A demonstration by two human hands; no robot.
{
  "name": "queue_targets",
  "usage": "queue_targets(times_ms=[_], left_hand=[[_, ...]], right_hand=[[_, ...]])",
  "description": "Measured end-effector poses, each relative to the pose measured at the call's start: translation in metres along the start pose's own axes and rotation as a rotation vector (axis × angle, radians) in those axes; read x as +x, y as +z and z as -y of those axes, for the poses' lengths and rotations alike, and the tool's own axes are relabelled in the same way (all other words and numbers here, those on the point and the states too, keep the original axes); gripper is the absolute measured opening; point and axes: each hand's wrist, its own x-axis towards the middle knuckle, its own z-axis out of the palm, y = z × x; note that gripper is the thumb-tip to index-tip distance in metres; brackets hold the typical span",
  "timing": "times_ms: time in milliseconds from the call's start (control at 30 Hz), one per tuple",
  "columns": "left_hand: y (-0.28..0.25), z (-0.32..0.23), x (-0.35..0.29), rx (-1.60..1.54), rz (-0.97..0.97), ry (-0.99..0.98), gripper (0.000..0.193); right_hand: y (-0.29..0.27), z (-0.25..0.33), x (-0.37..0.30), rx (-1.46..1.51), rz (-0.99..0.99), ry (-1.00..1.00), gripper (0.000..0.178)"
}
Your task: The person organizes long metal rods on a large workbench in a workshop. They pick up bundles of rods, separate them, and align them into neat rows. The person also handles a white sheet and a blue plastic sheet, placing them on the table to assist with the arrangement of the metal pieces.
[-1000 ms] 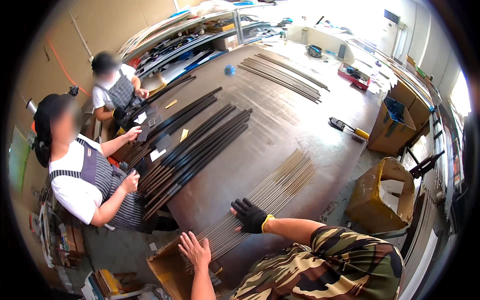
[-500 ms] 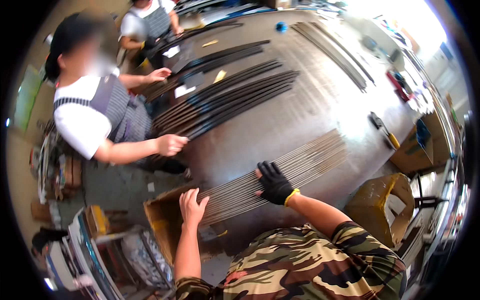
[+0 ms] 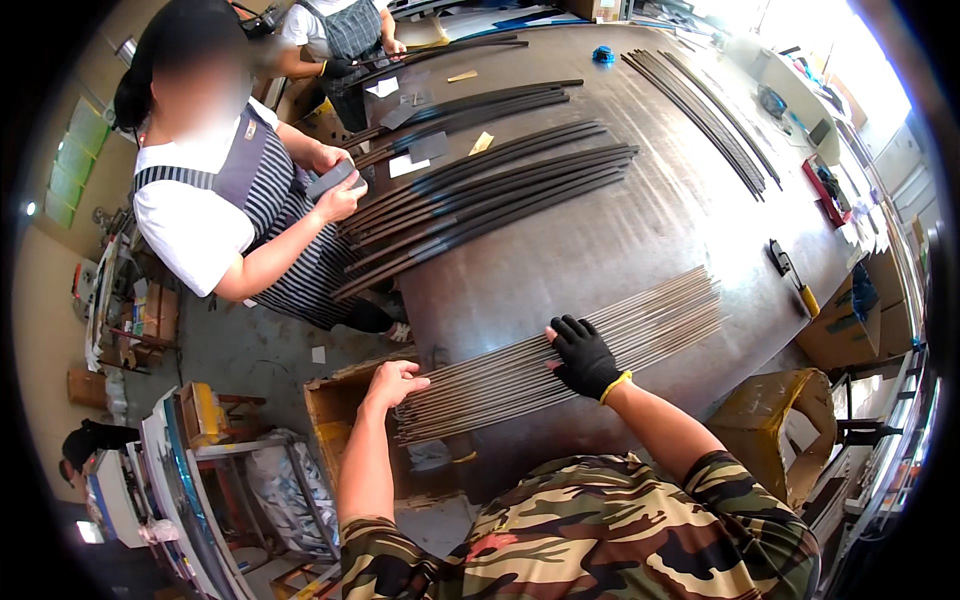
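A flat row of thin metal rods point(image 3: 500, 393) lies side by side on the metal table, slanting up to the right. My left hand point(image 3: 392, 384), bare, is at the rods' left ends; its fingers stretch rightward and touch the upper ones. Across the middle of the row, my right hand point(image 3: 585, 360) rests flat in a black glove with a yellow cuff, its fingers spread. Bare thumb and fingertip show at the glove's left side. The rods under that palm are hidden.
Dark bars point(image 3: 520, 180) lie in groups beyond the rods. At the left, a co-worker in a striped apron point(image 3: 285, 235) holds a grey block point(image 3: 332, 178); another person stands farther back. Yellow-handled cutters point(image 3: 795, 280) lie right. Cardboard boxes point(image 3: 335, 425) flank the table's near edge.
My left hand has turned from fingers up to fingers pointing right over the rod ends. My right hand stays on the rods. The nearer co-worker now holds a grey block. The view has shifted.
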Motion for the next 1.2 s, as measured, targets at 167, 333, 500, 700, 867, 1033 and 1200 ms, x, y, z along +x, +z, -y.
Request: queue_targets(times_ms=[167, 333, 500, 700, 867, 1033, 1200], left_hand=[[-0.001, 0.001, -0.015, 0.049, -0.22, 0.086, 0.042], [-0.018, -0.024, -0.026, 0.012, -0.261, 0.197, 0.025], [-0.016, -0.001, -0.024, -0.053, -0.292, 0.276, 0.02], [-0.014, 0.006, -0.014, -0.106, -0.312, 0.234, 0.023], [-0.019, 0.006, -0.02, -0.19, -0.311, 0.207, 0.021], [-0.016, 0.018, -0.02, -0.197, -0.33, 0.228, 0.021], [-0.017, 0.02, -0.019, -0.134, -0.362, 0.314, 0.023]], right_hand=[[-0.01, -0.016, 0.009, 0.012, -0.031, 0.042, 0.052], [-0.026, -0.04, 0.02, 0.047, -0.021, 0.089, 0.042], [-0.019, -0.063, 0.031, -0.051, 0.099, 0.12, 0.024], [-0.016, -0.07, 0.039, -0.097, 0.196, 0.143, 0.022], [-0.014, -0.067, 0.04, -0.048, 0.2, 0.133, 0.026], [-0.016, -0.063, 0.041, -0.058, 0.195, 0.114, 0.021], [-0.016, -0.067, 0.039, 0.0, 0.055, 0.029, 0.012]])
